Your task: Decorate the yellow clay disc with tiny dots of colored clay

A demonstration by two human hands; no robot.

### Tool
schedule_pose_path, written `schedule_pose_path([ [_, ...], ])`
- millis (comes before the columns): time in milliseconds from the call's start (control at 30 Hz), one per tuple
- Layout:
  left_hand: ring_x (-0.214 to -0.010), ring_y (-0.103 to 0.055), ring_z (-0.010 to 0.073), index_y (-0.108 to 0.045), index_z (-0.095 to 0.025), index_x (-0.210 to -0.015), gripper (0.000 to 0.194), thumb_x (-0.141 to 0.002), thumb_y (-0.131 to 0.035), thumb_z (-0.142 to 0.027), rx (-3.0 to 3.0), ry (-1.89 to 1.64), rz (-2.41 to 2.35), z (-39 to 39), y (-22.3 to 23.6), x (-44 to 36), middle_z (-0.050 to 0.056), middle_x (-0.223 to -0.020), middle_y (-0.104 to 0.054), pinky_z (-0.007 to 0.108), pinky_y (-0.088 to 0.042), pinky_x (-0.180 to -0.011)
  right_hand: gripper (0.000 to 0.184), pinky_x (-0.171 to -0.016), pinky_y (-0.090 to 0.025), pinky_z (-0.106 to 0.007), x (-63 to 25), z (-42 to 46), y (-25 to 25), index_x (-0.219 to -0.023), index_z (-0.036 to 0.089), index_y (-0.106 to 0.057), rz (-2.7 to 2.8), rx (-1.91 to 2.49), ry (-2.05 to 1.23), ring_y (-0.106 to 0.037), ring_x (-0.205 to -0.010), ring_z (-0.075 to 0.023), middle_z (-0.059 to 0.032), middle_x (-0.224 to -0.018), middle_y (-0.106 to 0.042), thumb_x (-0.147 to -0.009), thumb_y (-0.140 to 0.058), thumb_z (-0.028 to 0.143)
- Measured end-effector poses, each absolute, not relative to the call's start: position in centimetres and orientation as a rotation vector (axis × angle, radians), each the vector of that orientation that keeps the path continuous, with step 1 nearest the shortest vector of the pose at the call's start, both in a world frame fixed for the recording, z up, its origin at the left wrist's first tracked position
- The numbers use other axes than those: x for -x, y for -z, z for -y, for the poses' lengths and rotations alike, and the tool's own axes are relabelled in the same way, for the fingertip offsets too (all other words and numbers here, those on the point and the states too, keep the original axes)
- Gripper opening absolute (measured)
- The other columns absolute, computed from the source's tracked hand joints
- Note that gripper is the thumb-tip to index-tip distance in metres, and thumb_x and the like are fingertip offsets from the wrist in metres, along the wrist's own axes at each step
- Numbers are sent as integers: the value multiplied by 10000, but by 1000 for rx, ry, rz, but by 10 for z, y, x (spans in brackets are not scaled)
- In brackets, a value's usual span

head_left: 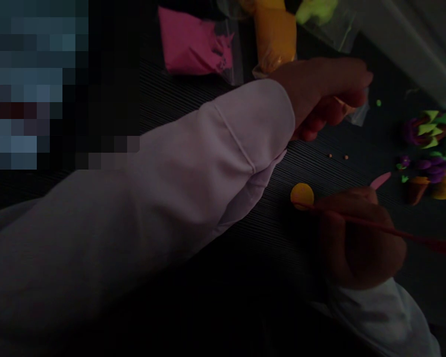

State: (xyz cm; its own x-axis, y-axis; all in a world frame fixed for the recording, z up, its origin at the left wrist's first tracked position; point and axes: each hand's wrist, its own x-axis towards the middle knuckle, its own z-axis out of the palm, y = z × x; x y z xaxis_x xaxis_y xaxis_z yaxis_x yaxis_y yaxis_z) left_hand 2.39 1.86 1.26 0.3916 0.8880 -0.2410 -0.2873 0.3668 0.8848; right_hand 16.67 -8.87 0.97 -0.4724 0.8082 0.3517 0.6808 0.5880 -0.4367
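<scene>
My left hand (325,91) reaches across the dark table with its fingers curled in. A small clear plastic bag (359,115) shows at its fingertips, with a bit of tan material beside them; the fingers partly hide it. Lower right, my right hand (362,238) is closed around a thin red modelling tool (379,227). The tool's tip lies over a flat yellow clay disc (303,193) on the table. A pink blade-shaped piece (381,181) sticks out beyond the right hand; its other end is hidden.
Two tiny brown balls (338,156) lie between the hands. Bags of pink clay (188,44), orange clay (277,37) and yellow-green clay (317,10) are at the back. Several small coloured clay pieces (434,166) sit at the right. A grey surface (412,44) crosses the upper right corner.
</scene>
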Motion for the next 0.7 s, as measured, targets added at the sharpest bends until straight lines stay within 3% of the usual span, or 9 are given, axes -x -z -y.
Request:
schedule_pose_path([
  [700, -485, -371, 54, -473, -113, -625, 187, -758, -392, -217, -873, -850, -831, -21, -12, -23, 31, -626, -421, 186, -272, -424, 95, -627, -352, -353, -169, 88, -18, -708, 160, -534, 2448, 1253, -348, -484, -551, -113, -14, -614, -565, -720, -442, 140],
])
